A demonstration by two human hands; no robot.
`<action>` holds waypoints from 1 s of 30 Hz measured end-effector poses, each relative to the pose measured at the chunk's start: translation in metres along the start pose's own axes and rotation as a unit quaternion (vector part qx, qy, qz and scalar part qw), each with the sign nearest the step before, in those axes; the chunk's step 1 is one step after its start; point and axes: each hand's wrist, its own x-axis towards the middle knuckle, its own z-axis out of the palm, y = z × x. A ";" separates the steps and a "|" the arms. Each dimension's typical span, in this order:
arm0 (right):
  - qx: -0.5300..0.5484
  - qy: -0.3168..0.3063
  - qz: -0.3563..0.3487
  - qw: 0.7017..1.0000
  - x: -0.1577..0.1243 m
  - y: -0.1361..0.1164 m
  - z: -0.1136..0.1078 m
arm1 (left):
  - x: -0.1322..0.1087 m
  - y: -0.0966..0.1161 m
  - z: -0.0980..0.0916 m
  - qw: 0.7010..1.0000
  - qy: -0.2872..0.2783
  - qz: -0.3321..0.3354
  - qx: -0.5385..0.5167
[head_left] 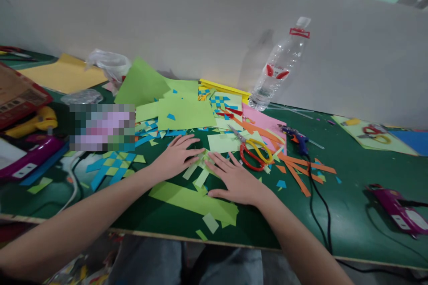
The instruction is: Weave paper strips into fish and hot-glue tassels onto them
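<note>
My left hand [175, 157] and my right hand [236, 178] lie flat with fingers stretched out on the green table [347, 213]. Their fingertips meet on a small piece of crossed light green paper strips [200, 167]. A wider green strip [194, 200] lies just below the hands, near the table's front edge. Red and yellow scissors [250, 151] rest immediately right of my right hand. A blue and green woven paper square [112, 167] sits left of my left forearm.
Green sheets [167, 98], pink paper [264, 122] and orange strips [301, 171] clutter the middle. A plastic bottle [279, 69] leans on the back wall. A blue glue gun [297, 136] trails a black cord. Purple devices [397, 209] [30, 158] sit at both sides.
</note>
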 end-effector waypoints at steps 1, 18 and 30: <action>-0.003 0.002 0.002 1.000 0.000 -0.001 0.000 | 0.000 0.000 0.000 1.000 0.002 0.000 -0.001; -0.020 0.064 -0.023 0.997 -0.001 0.003 -0.005 | 0.000 -0.008 -0.005 1.000 0.028 0.002 -0.007; -0.028 0.117 -0.028 0.992 -0.001 0.005 -0.011 | 0.000 -0.013 -0.006 0.999 0.044 -0.018 -0.009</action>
